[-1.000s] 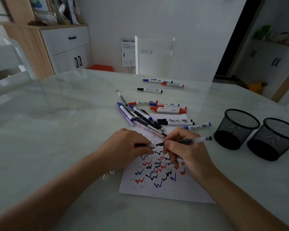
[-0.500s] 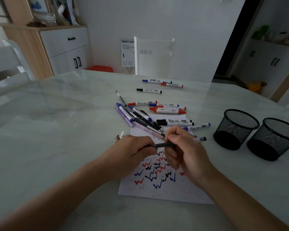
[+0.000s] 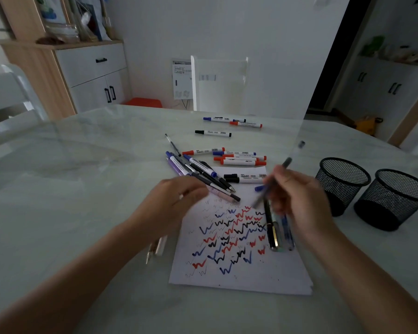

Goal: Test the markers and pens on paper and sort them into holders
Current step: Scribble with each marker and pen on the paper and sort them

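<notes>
Pale and marble-patterned, the surface point(image 3: 82, 189) takes up most of the view, and a white chair point(image 3: 220, 83) and a wooden cabinet point(image 3: 92, 75) are seen beyond it. A sheet of paper point(image 3: 239, 276) is laid near the front edge and is crowded with red, blue and black zigzags, so testing is judged well under way. Two black mesh holders point(image 3: 345, 189) are set side by side to its right; nothing is seen rising above their rims, so sorting is judged hardly begun. The right hand point(image 3: 299, 201) is raised over the paper's far right corner, and the left hand point(image 3: 176, 203) is held over its far left corner with fingers curled; whether anything is pinched there cannot be told. Capped markers point(image 3: 239, 160) and a fan of pens point(image 3: 203, 173) are scattered beyond the sheet. A slim, clear-barrelled pen point(image 3: 287, 162) is pinched in the right hand's fingers, blurred and tilted, its tip aimed down at the sheet but apparently not touching it. The step in hand is judged to be the testing of this pen. Next, the tip must be lowered onto a bare patch of paper and a short mark drawn, with the sheet steadied if needed.
</notes>
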